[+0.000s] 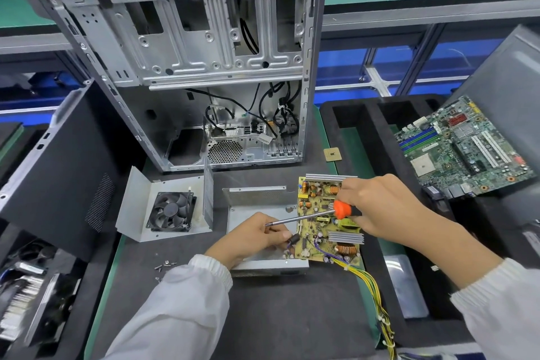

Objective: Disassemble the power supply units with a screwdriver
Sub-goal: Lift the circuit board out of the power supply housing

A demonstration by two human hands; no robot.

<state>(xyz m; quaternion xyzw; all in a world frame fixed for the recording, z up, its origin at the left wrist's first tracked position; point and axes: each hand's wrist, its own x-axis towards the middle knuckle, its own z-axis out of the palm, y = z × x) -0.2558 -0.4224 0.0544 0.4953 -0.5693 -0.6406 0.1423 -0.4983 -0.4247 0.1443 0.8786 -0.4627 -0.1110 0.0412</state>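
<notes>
Lying left of the left hand (257,235), a fan cover (163,207) rests on the table (286,316); that hand's fingers (280,234) curl around a black part at the circuit board's (327,222) left edge, over the open metal housing (263,242). Right of it, the right hand (380,207) grips the orange-handled screwdriver (318,215), tip pointing towards the left fingers

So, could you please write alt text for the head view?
A right hand holds an orange-handled screwdriver over a yellow power supply board, which the left hand grips at its edge, tilted out of its metal casing; an open computer case stands behind.
</notes>
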